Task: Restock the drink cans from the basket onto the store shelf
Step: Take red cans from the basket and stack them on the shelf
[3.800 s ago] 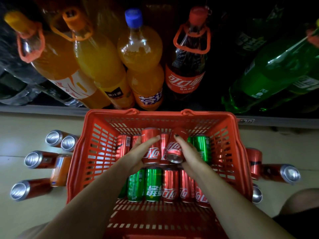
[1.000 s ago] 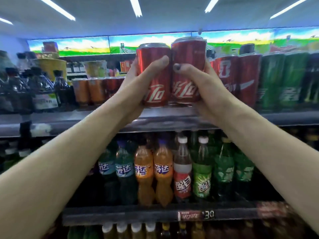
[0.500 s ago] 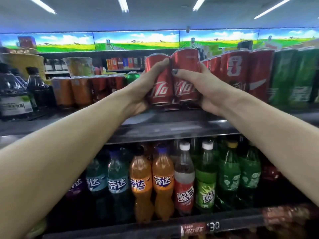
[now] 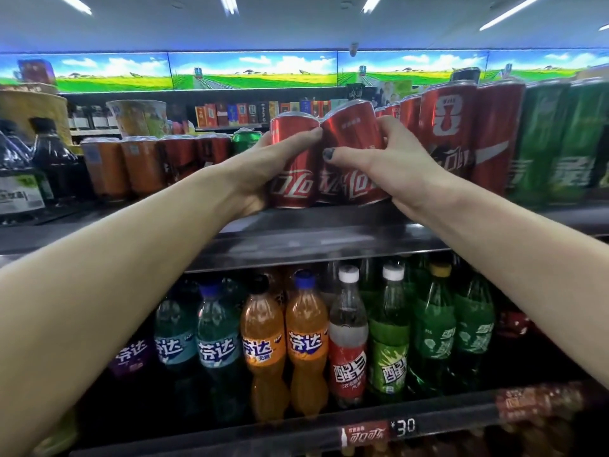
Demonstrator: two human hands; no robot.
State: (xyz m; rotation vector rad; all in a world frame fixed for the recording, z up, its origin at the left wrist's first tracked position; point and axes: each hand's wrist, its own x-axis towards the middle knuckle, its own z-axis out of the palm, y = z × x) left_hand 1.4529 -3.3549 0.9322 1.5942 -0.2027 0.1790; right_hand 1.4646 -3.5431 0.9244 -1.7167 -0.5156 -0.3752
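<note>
Two red cola cans stand side by side at the front of the upper shelf [image 4: 296,232]. My left hand [image 4: 263,166] is wrapped around the left red can [image 4: 291,189], which stands upright. My right hand [image 4: 392,163] grips the right red can [image 4: 349,153], which leans a little to the right with its base near the shelf's edge. The two cans touch each other. The basket is out of view.
Taller red cans [image 4: 448,133] and green cans [image 4: 560,140] stand right of my hands. Orange and dark red cans [image 4: 145,163] and a green can [image 4: 247,140] line the shelf to the left, then dark bottles [image 4: 56,159]. Soda bottles [image 4: 306,344] fill the lower shelf.
Both hands have lowered the two red cans from mid-air down to the front of the upper shelf. The right can now leans. Earlier, both cans were lifted from the basket.
</note>
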